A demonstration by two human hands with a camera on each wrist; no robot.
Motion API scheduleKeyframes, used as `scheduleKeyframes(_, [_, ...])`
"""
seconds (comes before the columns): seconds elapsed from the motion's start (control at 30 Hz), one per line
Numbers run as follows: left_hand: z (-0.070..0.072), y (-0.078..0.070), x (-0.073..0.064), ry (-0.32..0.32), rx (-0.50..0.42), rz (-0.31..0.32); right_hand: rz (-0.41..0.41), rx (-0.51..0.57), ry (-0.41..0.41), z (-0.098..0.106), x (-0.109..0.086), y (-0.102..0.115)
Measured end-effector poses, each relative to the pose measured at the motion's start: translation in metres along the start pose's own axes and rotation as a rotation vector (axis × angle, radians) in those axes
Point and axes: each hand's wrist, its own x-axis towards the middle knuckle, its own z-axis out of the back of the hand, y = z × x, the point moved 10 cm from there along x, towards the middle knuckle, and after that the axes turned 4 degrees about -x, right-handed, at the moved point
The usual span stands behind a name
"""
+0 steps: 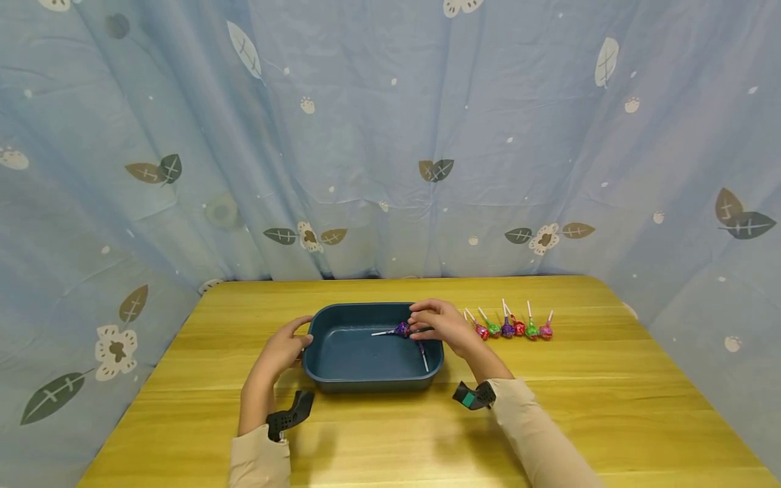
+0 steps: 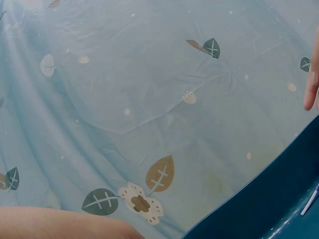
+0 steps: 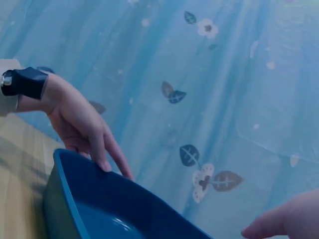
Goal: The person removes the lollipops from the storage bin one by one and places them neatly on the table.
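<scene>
A dark blue rectangular plastic bin stands on the table. My left hand holds its left rim, the thumb over the edge; the right wrist view shows this left hand at the rim too. Over the bin's right end is my right hand, fingers extended and slightly bent, with nothing visibly pinched. Beside those fingertips a purple-wrapped lollipop lies in the bin, its white stick pointing left. A second lollipop lies against the right side, partly hidden by the hand.
Several wrapped lollipops in pink, green, purple and red lie in a row on the wooden table, right of the bin. Behind the table hangs a pale blue patterned curtain.
</scene>
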Motion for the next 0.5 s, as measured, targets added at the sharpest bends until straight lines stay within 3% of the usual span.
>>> scheduleKeyframes(0.23, [0.000, 0.000, 0.000, 0.001, -0.005, 0.001, -0.050, -0.090, 0.007, -0.019, 0.008, 0.000])
scheduleKeyframes(0.5, [0.000, 0.001, 0.000, -0.005, 0.010, 0.000, -0.104, -0.225, -0.007, -0.027, 0.018, -0.007])
